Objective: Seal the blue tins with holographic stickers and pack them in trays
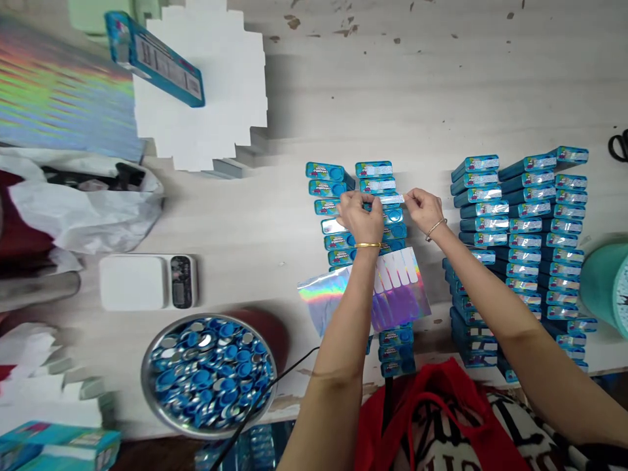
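A narrow pale sticker (pixel 392 199) stretches over one of the small blue tins (pixel 373 169) in the middle of the table. My right hand (pixel 422 208) pinches the sticker's right end. Over the left part of the same strip, my left hand (pixel 360 214) has its fingers bent and pressed together. The tins stand in two columns under and around my left hand, with lettering on their narrow sides. A holographic sticker sheet (pixel 400 304) lies across the nearer tins, beneath my left forearm. White gaps show along its upper edge.
Several columns of blue tins (pixel 483 208) stand at the right, beside a green tub (pixel 601 281). Left are a metal bowl (pixel 147 386) of blue-and-silver caps, a white scale (pixel 132 282), and a stack of white card (pixel 220 78) with a blue box (pixel 167 65). Scissors (pixel 619 145) lie far right.
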The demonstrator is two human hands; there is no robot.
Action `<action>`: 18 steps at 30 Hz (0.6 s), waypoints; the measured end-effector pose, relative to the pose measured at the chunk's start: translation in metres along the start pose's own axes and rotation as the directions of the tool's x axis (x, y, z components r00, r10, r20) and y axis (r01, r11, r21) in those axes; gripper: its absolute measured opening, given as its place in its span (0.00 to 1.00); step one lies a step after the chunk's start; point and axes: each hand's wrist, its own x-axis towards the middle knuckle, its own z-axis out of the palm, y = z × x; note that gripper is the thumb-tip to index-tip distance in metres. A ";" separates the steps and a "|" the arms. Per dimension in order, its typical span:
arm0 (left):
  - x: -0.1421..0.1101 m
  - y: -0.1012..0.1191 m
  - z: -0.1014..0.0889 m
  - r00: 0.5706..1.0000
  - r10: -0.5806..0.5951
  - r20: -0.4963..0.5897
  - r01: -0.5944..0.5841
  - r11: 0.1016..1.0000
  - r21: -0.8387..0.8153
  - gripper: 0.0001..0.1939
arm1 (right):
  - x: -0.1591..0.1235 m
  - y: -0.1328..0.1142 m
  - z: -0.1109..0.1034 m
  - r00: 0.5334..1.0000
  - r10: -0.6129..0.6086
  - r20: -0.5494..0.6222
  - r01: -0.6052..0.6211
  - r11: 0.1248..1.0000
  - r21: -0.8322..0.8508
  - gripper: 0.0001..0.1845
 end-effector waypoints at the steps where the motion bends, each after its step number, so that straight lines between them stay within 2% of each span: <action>1: -0.001 0.003 -0.001 1.000 -0.011 0.013 0.010 0.999 0.039 0.04 | 0.002 0.005 0.004 1.000 0.010 0.009 -0.010 1.000 0.011 0.16; 3: -0.002 0.008 -0.003 0.999 -0.029 0.024 0.026 0.994 0.108 0.06 | 0.004 0.014 0.012 0.999 0.033 0.016 -0.034 0.997 0.063 0.16; 6: -0.002 0.013 -0.010 0.997 -0.078 0.003 0.077 0.981 0.179 0.23 | -0.001 0.025 0.024 0.999 0.035 -0.036 -0.028 0.986 0.166 0.19; 8: -0.001 0.015 -0.013 0.994 -0.113 0.000 0.110 0.972 0.208 0.31 | -0.010 0.030 0.031 0.998 -0.025 -0.053 0.036 0.976 0.217 0.24; 10: 0.000 0.016 -0.012 0.991 -0.134 0.006 0.129 0.966 0.225 0.34 | -0.021 0.034 0.035 0.994 -0.104 -0.018 0.105 0.973 0.205 0.26; 12: 0.001 0.017 -0.008 0.989 -0.147 0.006 0.142 0.963 0.230 0.34 | -0.028 0.037 0.035 0.988 -0.141 0.071 0.134 0.987 0.088 0.27; 15: 0.003 0.016 -0.006 0.989 -0.150 -0.008 0.148 0.966 0.213 0.34 | -0.029 0.038 0.023 0.968 -0.068 0.242 0.122 0.968 -0.217 0.29; 16: 0.003 0.013 -0.009 0.992 -0.127 -0.003 0.125 0.973 0.194 0.34 | -0.029 0.036 0.016 0.964 -0.037 0.264 0.119 0.946 -0.301 0.29; 18: 0.003 0.002 -0.025 0.999 -0.003 0.053 -0.004 0.992 0.122 0.29 | -0.031 0.024 0.003 0.976 -0.030 0.214 0.115 0.912 -0.395 0.28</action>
